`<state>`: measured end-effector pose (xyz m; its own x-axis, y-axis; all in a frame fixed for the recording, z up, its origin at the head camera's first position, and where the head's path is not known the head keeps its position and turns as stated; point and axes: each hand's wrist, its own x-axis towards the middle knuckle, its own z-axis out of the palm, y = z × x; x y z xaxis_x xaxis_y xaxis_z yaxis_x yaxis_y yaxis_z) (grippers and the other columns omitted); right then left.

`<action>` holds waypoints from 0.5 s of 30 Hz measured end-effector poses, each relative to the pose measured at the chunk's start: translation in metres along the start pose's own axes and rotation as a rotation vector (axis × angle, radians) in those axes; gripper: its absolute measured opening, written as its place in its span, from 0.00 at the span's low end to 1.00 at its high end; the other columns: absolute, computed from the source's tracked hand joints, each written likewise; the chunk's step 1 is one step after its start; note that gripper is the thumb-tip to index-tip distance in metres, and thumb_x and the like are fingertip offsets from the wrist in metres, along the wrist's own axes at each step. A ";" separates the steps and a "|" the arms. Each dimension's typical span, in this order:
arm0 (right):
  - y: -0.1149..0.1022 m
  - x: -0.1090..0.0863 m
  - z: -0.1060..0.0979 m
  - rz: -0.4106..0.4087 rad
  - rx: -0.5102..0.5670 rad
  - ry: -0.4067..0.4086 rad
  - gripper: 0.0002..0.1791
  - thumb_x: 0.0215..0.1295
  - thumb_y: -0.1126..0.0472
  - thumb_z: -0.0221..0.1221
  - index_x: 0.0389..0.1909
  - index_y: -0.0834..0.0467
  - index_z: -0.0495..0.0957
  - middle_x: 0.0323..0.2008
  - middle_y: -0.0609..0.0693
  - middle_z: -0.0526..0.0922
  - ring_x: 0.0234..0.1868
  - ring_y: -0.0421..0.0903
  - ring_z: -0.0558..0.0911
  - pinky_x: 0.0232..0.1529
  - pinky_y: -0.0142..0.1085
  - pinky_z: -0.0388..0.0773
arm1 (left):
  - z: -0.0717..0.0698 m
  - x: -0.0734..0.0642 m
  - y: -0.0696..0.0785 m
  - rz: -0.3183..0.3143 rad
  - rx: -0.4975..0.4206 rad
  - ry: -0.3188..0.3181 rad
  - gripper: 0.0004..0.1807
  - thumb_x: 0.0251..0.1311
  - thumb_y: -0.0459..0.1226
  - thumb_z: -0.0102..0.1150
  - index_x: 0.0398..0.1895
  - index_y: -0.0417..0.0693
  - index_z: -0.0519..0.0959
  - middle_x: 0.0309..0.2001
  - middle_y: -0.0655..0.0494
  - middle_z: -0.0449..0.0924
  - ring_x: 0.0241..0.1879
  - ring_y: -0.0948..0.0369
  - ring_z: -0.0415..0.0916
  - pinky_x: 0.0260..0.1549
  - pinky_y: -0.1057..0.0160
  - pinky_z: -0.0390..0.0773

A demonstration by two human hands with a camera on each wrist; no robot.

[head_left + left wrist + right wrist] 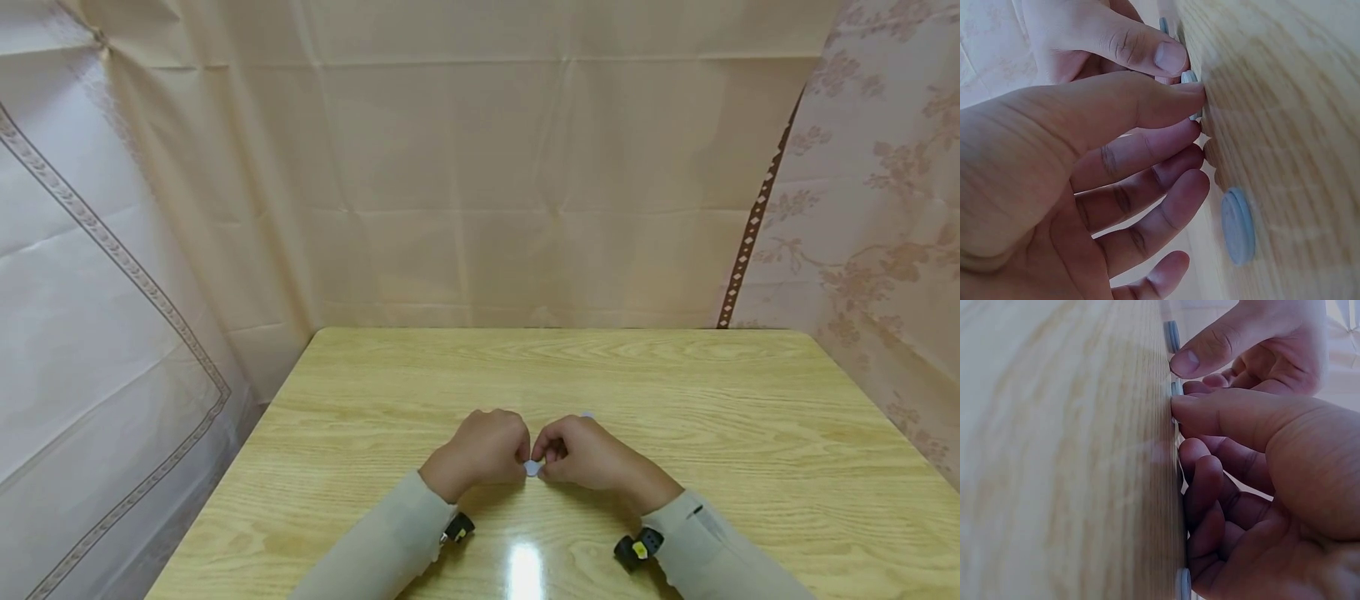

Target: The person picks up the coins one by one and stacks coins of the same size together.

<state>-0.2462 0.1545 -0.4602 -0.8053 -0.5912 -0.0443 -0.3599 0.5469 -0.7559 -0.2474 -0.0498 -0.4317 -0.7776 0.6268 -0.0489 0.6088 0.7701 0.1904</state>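
A small light blue-grey round disc [532, 467] is on the wooden table between both hands. My left hand [489, 447] pinches its left side with thumb and index finger; the other fingers are bent loosely in the left wrist view. From the opposite side my right hand [588, 452] pinches the same disc, its thumb and fingertip at the edge and the remaining fingers curled in. Another such disc [1238, 225] lies flat by the left hand's fingers. A third disc [1184, 584] shows beside the right hand's curled fingers, partly hidden by that hand in the head view.
The light wood-grain table [360, 375] has rounded far corners. Behind it hangs a beige cloth [510, 167], with a white patterned cloth [97, 292] on the left and a floral one [885, 208] on the right. Light glares near the table's front.
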 end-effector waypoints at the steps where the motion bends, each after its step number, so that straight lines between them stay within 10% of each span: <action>1: 0.000 0.000 0.000 0.002 -0.001 0.002 0.05 0.61 0.66 0.69 0.36 0.54 0.86 0.25 0.43 0.80 0.26 0.36 0.75 0.28 0.30 0.75 | 0.000 0.000 0.000 -0.001 0.001 0.000 0.17 0.50 0.35 0.72 0.12 0.61 0.76 0.20 0.69 0.69 0.22 0.69 0.63 0.30 0.60 0.68; 15: 0.001 0.001 0.001 -0.008 0.042 -0.010 0.06 0.60 0.61 0.72 0.35 0.55 0.85 0.25 0.45 0.81 0.25 0.36 0.75 0.25 0.30 0.74 | 0.000 0.000 0.001 0.020 0.009 0.021 0.18 0.51 0.37 0.73 0.11 0.61 0.75 0.19 0.70 0.68 0.21 0.70 0.61 0.28 0.61 0.68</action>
<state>-0.2465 0.1540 -0.4616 -0.7975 -0.6016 -0.0444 -0.3461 0.5166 -0.7831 -0.2469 -0.0494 -0.4319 -0.7681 0.6398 -0.0243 0.6259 0.7583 0.1823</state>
